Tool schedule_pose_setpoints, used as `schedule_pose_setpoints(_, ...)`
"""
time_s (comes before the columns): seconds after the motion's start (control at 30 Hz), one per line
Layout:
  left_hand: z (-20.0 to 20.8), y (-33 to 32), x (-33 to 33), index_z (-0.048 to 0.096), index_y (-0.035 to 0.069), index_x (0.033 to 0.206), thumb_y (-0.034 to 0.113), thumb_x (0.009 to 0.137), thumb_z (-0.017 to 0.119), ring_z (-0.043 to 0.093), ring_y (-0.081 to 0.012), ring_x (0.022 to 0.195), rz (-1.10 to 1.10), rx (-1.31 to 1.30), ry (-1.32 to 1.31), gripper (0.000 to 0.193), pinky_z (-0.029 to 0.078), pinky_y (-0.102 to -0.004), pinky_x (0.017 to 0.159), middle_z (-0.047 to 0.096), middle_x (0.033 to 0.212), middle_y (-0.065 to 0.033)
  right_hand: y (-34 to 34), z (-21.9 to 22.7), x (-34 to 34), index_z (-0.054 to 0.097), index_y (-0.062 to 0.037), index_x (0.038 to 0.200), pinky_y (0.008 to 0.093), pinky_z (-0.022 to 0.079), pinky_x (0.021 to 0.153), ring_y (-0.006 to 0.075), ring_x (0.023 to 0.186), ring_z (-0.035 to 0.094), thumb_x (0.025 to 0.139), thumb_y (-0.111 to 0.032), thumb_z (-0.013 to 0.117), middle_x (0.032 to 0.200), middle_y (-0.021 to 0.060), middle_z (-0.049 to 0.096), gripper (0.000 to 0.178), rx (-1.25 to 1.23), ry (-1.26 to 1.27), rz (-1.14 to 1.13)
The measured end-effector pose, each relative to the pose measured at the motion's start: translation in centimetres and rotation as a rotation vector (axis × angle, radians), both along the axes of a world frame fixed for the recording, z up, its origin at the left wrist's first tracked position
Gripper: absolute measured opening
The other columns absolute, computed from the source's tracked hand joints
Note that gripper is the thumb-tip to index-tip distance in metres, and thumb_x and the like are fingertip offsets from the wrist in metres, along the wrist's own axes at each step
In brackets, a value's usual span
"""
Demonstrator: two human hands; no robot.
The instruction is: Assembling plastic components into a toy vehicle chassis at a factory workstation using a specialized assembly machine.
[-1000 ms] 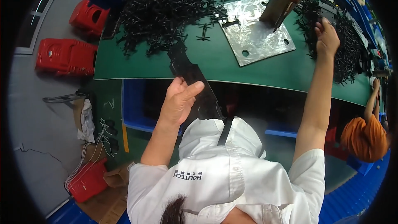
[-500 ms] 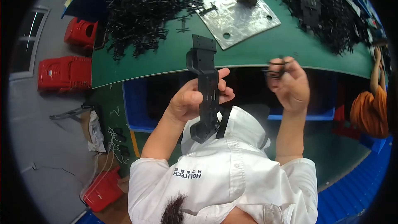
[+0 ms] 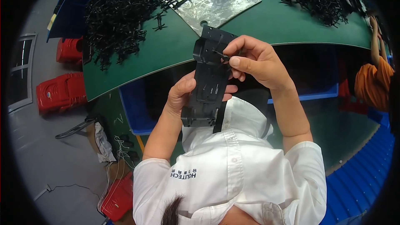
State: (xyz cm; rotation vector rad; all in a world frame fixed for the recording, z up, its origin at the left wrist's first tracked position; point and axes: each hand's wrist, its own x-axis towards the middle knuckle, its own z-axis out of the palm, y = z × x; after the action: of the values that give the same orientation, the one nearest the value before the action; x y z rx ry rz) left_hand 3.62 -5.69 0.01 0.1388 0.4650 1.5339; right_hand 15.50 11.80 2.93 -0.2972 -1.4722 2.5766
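My left hand [image 3: 186,90] is closed around a long black plastic chassis plate [image 3: 207,84], thumb on its left edge and fingers showing past its right edge. The plate is held over my lap, just off the front edge of the green table [image 3: 175,52]. Between thumb and fingertips of my right hand [image 3: 255,60] is a small black plastic arm piece [image 3: 223,55], held against the upper part of the plate. My fingers partly hide that piece, so I cannot tell whether it is seated in the plate.
A pile of small black plastic parts [image 3: 118,23] lies on the table's left, another black pile [image 3: 321,0] at right. Between them stands a metal base plate [image 3: 216,6] with a post. Blue bins [image 3: 135,112] sit under the table. A person in an orange sleeve [image 3: 372,84] is at right.
My right hand has come left with the small piece, from apart to touching the plate. The plate now turns its broad face more toward view. The whole view has shifted slightly.
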Motion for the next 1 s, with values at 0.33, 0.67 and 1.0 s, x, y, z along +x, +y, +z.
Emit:
schedule_pose_setpoints(0.33, 0.2, 0.4, -0.5, 0.027, 0.002, 0.134, 0.027, 0.072, 0.067, 0.055, -0.0476, 0.1, 0.041, -0.039, -0.024, 0.078, 0.049, -0.0529, 0.084, 0.046, 0.117, -0.0294, -1.2, -0.7, -0.5, 0.06, 0.0019, 0.096, 0.0192, 0.049, 0.055, 0.0072, 0.062, 0.058, 0.082, -0.002, 0.06, 0.098, 0.0083, 0.054, 0.014, 0.515, -0.009, -0.238)
schedule_pose_setpoints(0.67, -0.5, 0.4, -0.7, 0.028, 0.0, 0.134, 0.026, 0.074, 0.063, 0.054, -0.0481, 0.101, 0.023, -0.013, -0.007, 0.074, 0.049, -0.0518, 0.085, 0.047, 0.117, -0.0296, -2.3, -0.7, -0.6, 0.06, 0.003, 0.091, 0.0203, 0.049, 0.052, 0.0094, 0.06, 0.058, 0.078, 0.006, 0.059, 0.096, 0.0109, 0.055, 0.013, 0.89, 0.022, -0.405)
schedule_pose_setpoints(1.0, -0.2, 0.2, -0.2, 0.031, -0.001, 0.132, 0.025, 0.075, 0.062, 0.055, -0.0442, 0.104, 0.044, -0.019, 0.129, 0.07, 0.048, -0.0474, 0.089, 0.048, 0.12, -0.0262, -3.0, -1.7, -0.3, 0.06, 0.0022, 0.09, 0.0221, 0.047, 0.048, 0.0119, 0.058, 0.057, 0.076, 0.008, 0.06, 0.092, 0.011, 0.056, 0.015, 1.071, 0.112, -0.548)
